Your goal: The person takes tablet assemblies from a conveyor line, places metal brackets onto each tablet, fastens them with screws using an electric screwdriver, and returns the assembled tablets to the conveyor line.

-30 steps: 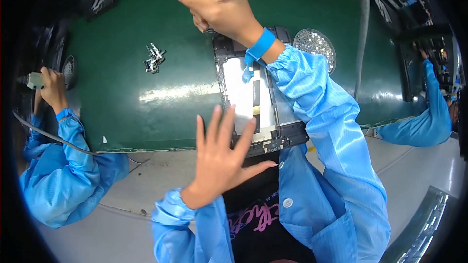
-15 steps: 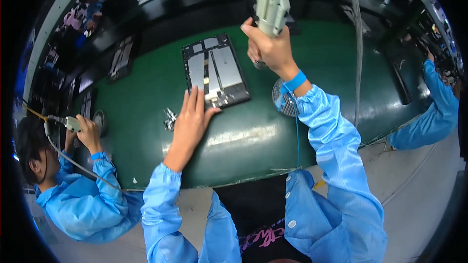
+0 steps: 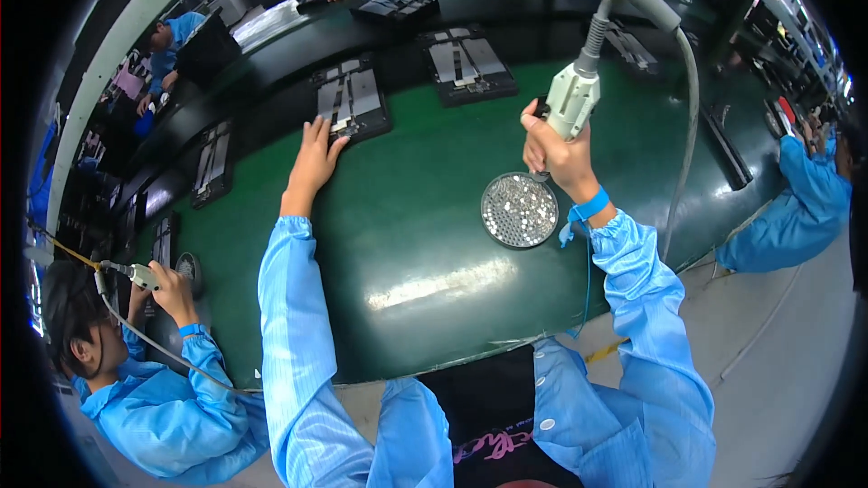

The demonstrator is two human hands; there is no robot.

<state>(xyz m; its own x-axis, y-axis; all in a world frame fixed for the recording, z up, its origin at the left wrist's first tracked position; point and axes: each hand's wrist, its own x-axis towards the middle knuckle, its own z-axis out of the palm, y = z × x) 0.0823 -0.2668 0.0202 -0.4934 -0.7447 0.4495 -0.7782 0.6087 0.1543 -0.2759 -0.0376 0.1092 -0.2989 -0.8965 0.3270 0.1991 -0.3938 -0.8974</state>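
The right hand [image 3: 553, 152], right of centre in the frame, is closed around the grip of a pale grey electric screwdriver [image 3: 573, 99] that hangs from a grey corded hose [image 3: 680, 45] running to the upper right. The tool's tip points down over a round grey perforated metal screw dish [image 3: 519, 210], which sits on the dark green conveyor belt [image 3: 425, 217] just below the hand.

The left hand [image 3: 312, 161], left of centre, lies flat with fingers spread and holds nothing; its fingertips touch the near edge of a black rectangular tray carrying an opened tablet device with silver panels [image 3: 351, 101]. A second such tray [image 3: 468, 63] lies further up the belt, to the right of the first.

At the lower left, a co-worker in a blue smock [image 3: 163, 416] holds another screwdriver [image 3: 136, 273]. Another blue sleeve [image 3: 787, 208] enters at the right edge.
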